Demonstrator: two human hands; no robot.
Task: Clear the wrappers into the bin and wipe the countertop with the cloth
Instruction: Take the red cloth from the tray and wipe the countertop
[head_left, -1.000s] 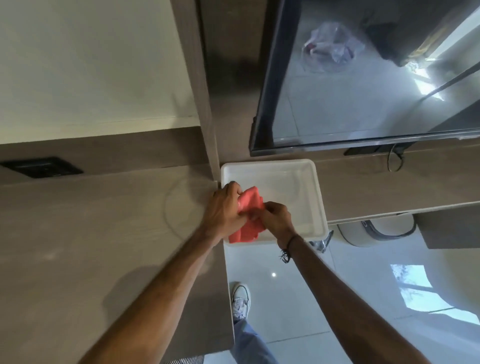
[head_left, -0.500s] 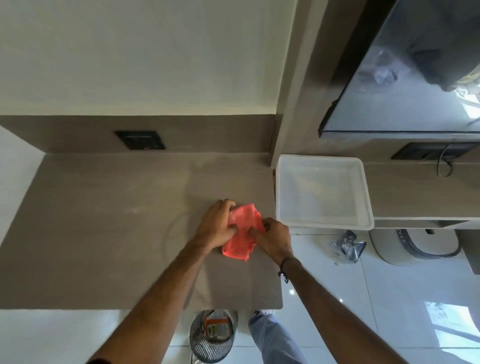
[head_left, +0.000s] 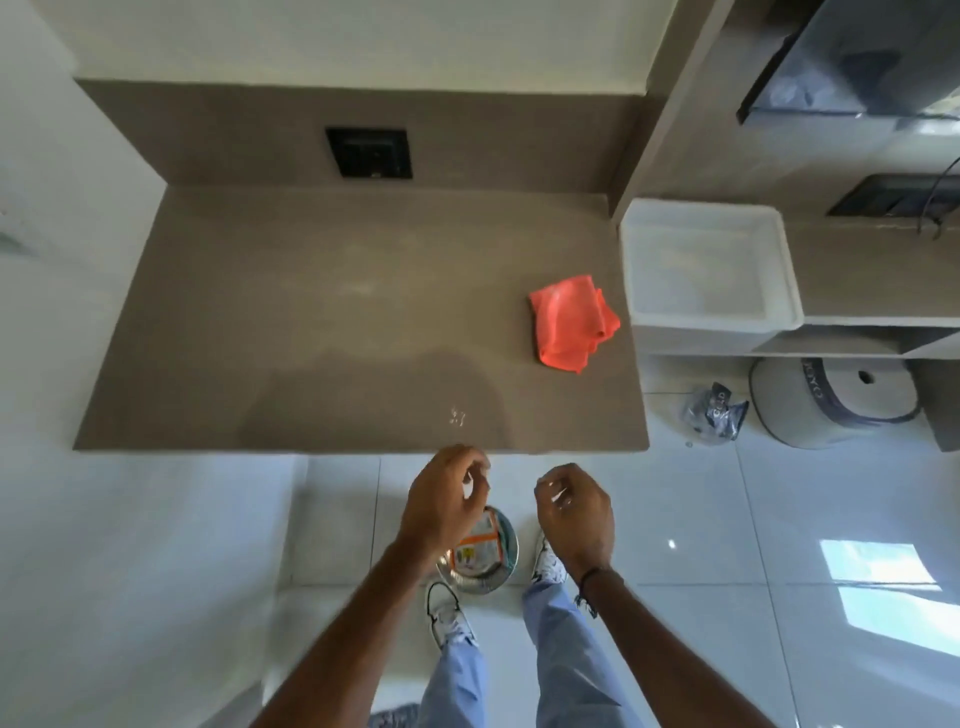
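The left hand (head_left: 447, 501) hangs empty with loosely curled fingers, above the bin (head_left: 480, 556) on the floor, where a wrapper (head_left: 475, 545) lies. The right hand (head_left: 574, 512) is also empty, half curled. The cloth (head_left: 571, 322) lies folded near the right edge of the countertop (head_left: 311, 322); a careless brush could push it off.

Single head-worn wide-angle view, aimed steeply down from above and just behind the near edge of the countertop (head_left: 322, 322); back wall at top, floor tiles (head_left: 701, 519) and own legs at bottom; slab filling mid-frame at standing height; no second view for overlap
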